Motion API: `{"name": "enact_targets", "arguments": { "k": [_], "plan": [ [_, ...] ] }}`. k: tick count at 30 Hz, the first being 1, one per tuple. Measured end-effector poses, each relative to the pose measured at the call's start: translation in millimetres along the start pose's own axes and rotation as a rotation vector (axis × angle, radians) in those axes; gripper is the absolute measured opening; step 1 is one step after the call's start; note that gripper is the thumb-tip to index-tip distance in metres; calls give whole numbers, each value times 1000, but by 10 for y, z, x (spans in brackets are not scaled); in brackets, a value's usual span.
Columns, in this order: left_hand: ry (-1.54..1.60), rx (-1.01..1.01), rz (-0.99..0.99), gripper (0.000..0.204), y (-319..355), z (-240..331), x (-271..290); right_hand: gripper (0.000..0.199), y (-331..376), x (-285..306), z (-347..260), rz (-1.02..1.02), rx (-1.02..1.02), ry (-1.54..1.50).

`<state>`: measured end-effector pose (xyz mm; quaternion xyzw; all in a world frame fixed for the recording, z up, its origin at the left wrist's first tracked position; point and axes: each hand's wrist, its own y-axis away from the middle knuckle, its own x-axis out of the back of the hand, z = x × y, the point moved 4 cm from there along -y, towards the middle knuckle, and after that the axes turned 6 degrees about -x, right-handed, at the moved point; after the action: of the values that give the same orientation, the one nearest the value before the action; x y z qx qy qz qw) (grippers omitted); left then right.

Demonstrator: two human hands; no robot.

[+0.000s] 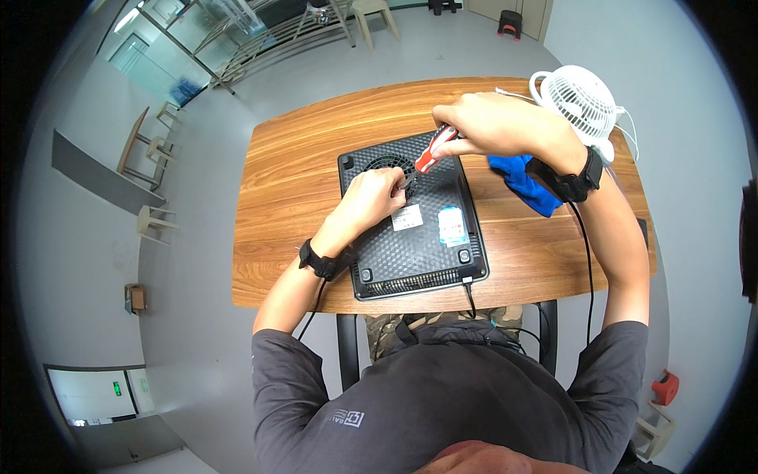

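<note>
On the table a flat black appliance, which looks like an induction cooker (pixel 410 253), lies with its underside up. It shows a round fan grille (pixel 387 163), corner feet, a white label and a blue-and-white label. My right hand (pixel 493 126) is wrapped round the red, black and white handle of a hand tool (pixel 428 158), apparently pliers. The tool slants down to the left, its grey metal tip beside the grille. My left hand (pixel 375 193) rests on the underside, fingers pinched together next to that tip; what they hold is hidden.
A blue cloth (pixel 525 182) lies right of the appliance, under my right forearm. A white fan (pixel 580 99) stands at the table's (pixel 292 197) far right corner. A black cable (pixel 470 296) runs off the near edge, and wristband cables hang from both arms.
</note>
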<state>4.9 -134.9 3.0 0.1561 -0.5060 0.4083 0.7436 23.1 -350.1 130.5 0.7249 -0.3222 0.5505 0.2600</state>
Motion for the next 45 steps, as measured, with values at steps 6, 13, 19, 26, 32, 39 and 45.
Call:
{"name": "enact_targets", "arguments": {
  "k": [6, 13, 19, 26, 32, 39, 45],
  "plan": [
    [-120, -10, -62, 15, -75, 13, -25, 53, 2, 17, -58, 25, 3, 46],
    [-114, -25, -95, 16, -328, 37, 27, 57, -102, 84, -46, 85, -33, 49],
    [-121, -63, -102, 15, -727, -49, 111, 57, -255, 304, 131, 113, -111, 87],
    [-125, -113, 19, 19, -1377, -396, 67, 55, -642, 482, 612, 41, -102, 158],
    [-25, -5, -67, 22, -1713, -556, -198, 54, -889, 428, 864, -14, -170, 121],
    [113, 42, -133, 25, -1845, -760, -304, 60, -1165, 276, 1059, 121, -153, 185],
    [163, 43, -165, 39, -1902, -852, -412, 62, -1297, 136, 1160, 174, -102, 144]
  ]
}}
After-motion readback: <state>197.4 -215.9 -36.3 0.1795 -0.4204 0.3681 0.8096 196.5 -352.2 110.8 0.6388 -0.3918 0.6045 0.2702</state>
